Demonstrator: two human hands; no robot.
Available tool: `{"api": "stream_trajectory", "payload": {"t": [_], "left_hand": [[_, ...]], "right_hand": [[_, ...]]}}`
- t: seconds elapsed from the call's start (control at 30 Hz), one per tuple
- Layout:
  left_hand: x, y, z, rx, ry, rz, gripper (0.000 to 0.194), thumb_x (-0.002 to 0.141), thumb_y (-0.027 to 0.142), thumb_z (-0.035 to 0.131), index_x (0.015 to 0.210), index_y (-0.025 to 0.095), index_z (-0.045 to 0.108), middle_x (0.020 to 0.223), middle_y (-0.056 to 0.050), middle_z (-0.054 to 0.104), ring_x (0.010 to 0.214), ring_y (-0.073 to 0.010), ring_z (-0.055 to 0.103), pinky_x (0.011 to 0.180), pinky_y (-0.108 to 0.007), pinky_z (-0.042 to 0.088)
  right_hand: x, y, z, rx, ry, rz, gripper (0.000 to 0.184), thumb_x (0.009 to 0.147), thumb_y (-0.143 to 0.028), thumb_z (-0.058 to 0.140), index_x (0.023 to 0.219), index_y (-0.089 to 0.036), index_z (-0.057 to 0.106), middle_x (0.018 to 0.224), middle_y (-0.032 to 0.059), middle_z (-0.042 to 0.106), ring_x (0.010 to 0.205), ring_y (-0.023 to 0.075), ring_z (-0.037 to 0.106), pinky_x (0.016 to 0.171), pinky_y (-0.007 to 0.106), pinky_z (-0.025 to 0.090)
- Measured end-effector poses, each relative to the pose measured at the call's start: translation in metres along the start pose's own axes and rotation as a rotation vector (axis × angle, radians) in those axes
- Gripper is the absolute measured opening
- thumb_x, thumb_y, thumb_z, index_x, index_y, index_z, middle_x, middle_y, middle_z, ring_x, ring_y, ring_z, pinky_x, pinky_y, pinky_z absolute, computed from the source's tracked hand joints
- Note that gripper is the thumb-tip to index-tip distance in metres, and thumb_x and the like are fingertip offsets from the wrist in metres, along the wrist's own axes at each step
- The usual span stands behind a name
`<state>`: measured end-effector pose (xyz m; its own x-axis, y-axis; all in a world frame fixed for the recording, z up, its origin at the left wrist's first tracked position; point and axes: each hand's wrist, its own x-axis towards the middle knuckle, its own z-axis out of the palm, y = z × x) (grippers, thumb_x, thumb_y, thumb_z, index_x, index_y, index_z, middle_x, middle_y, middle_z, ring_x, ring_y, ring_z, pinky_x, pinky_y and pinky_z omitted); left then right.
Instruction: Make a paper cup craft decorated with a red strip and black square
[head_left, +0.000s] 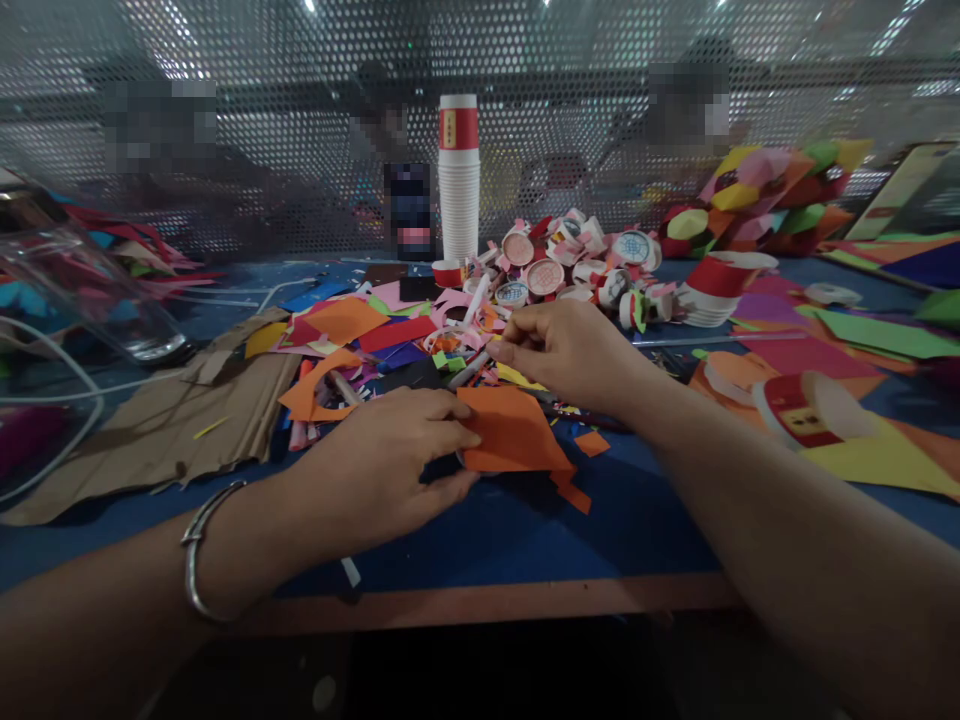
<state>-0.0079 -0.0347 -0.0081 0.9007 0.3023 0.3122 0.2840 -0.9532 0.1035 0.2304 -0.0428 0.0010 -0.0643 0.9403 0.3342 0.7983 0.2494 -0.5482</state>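
Note:
My left hand (pixel 397 455) pinches the left edge of a piece of orange paper (pixel 514 430) between thumb and fingers, low over the blue table. A thin, ragged strip hangs from the paper's lower right corner. My right hand (pixel 566 345) is closed above the paper scraps behind that sheet, thumb and fingertips together. A slim greyish stick (pixel 471 368) lies by its fingertips; whether the fingers hold it is hard to see. Near my left hand is a curved orange cut-out (pixel 322 390) on the scrap pile.
A tall stack of paper cups (pixel 459 205) stands at the back, beside a heap of cut cup bottoms (pixel 544 277). Flattened cardboard (pixel 172 430) and a glass bottle (pixel 97 285) are left. To the right are a cup stack (pixel 712 292), a cut cup ring (pixel 806 408) and coloured paper (pixel 885 335).

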Motion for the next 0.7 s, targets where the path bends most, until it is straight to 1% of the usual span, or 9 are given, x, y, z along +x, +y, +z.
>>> {"api": "stream_trajectory", "payload": {"t": [0.07, 0.17, 0.3, 0.37, 0.4, 0.47, 0.53, 0.6, 0.7], "left_hand": [[0.001, -0.001, -0.001, 0.013, -0.008, -0.007, 0.021, 0.097, 0.029, 0.067, 0.110, 0.016, 0.079, 0.119, -0.011, 0.078, 0.107, -0.0268, 0.075, 0.094, -0.041, 0.059], [0.003, -0.001, -0.004, 0.044, -0.052, -0.010, 0.028, 0.095, 0.036, 0.073, 0.115, 0.017, 0.076, 0.119, -0.011, 0.077, 0.109, -0.0288, 0.072, 0.095, -0.044, 0.057], [0.006, 0.001, -0.003, 0.085, -0.059, 0.002, 0.048, 0.096, 0.047, 0.073, 0.133, 0.017, 0.067, 0.128, -0.014, 0.072, 0.116, -0.0322, 0.065, 0.101, -0.050, 0.053], [0.008, 0.003, 0.000, 0.082, -0.057, -0.002, 0.060, 0.096, 0.053, 0.070, 0.142, 0.015, 0.061, 0.132, -0.015, 0.069, 0.120, -0.0332, 0.064, 0.102, -0.051, 0.053], [0.008, 0.005, 0.002, 0.081, -0.062, -0.008, 0.062, 0.097, 0.054, 0.069, 0.143, 0.014, 0.059, 0.133, -0.016, 0.068, 0.120, -0.0337, 0.063, 0.102, -0.051, 0.053], [0.010, 0.008, 0.004, 0.101, -0.080, -0.023, 0.054, 0.097, 0.051, 0.069, 0.137, 0.015, 0.063, 0.133, -0.017, 0.066, 0.118, -0.0345, 0.064, 0.098, -0.051, 0.055], [0.012, 0.011, 0.005, 0.136, -0.092, -0.034, 0.037, 0.098, 0.047, 0.067, 0.121, 0.018, 0.070, 0.128, -0.016, 0.066, 0.113, -0.0349, 0.064, 0.093, -0.052, 0.055], [0.013, 0.012, 0.005, 0.149, -0.079, -0.028, 0.028, 0.099, 0.043, 0.065, 0.109, 0.019, 0.074, 0.121, -0.015, 0.068, 0.108, -0.0343, 0.064, 0.090, -0.051, 0.055], [0.013, 0.011, 0.003, 0.141, -0.021, 0.018, 0.020, 0.102, 0.030, 0.059, 0.105, 0.019, 0.076, 0.120, -0.013, 0.072, 0.107, -0.0312, 0.066, 0.089, -0.048, 0.056]], "right_hand": [[0.000, -0.001, -0.001, -0.009, -0.003, -0.007, 0.037, 0.093, -0.025, 0.070, 0.062, -0.019, 0.051, 0.056, -0.0049, 0.048, 0.055, 0.0096, 0.042, 0.058, 0.030, 0.028], [0.000, 0.000, -0.001, -0.016, -0.008, -0.010, 0.036, 0.093, -0.025, 0.070, 0.062, -0.019, 0.051, 0.058, -0.0047, 0.049, 0.056, 0.0097, 0.043, 0.058, 0.030, 0.029], [0.000, 0.001, -0.001, -0.011, -0.028, -0.012, 0.028, 0.093, -0.027, 0.067, 0.068, -0.018, 0.059, 0.062, -0.0025, 0.055, 0.059, 0.0116, 0.048, 0.059, 0.031, 0.030], [0.000, 0.002, 0.000, -0.013, -0.033, -0.021, 0.027, 0.093, -0.028, 0.066, 0.069, -0.019, 0.060, 0.062, -0.0020, 0.056, 0.060, 0.0122, 0.049, 0.059, 0.031, 0.029], [-0.001, 0.002, 0.000, -0.015, -0.033, -0.026, 0.027, 0.093, -0.028, 0.066, 0.069, -0.019, 0.059, 0.062, -0.0020, 0.056, 0.060, 0.0123, 0.049, 0.059, 0.031, 0.029], [-0.001, 0.001, 0.000, -0.016, -0.029, -0.036, 0.028, 0.093, -0.027, 0.066, 0.068, -0.019, 0.058, 0.061, -0.0020, 0.056, 0.060, 0.0124, 0.048, 0.060, 0.031, 0.030], [-0.001, 0.001, 0.001, -0.019, -0.022, -0.035, 0.029, 0.092, -0.026, 0.066, 0.066, -0.019, 0.056, 0.061, -0.0024, 0.055, 0.060, 0.0121, 0.048, 0.060, 0.031, 0.030], [0.000, 0.000, 0.000, -0.023, -0.021, -0.025, 0.030, 0.092, -0.027, 0.067, 0.066, -0.020, 0.054, 0.061, -0.0028, 0.054, 0.060, 0.0119, 0.047, 0.059, 0.031, 0.029], [0.000, -0.002, 0.000, -0.020, -0.033, -0.015, 0.031, 0.093, -0.027, 0.067, 0.066, -0.020, 0.053, 0.061, -0.0030, 0.053, 0.059, 0.0116, 0.047, 0.059, 0.031, 0.029]]}}
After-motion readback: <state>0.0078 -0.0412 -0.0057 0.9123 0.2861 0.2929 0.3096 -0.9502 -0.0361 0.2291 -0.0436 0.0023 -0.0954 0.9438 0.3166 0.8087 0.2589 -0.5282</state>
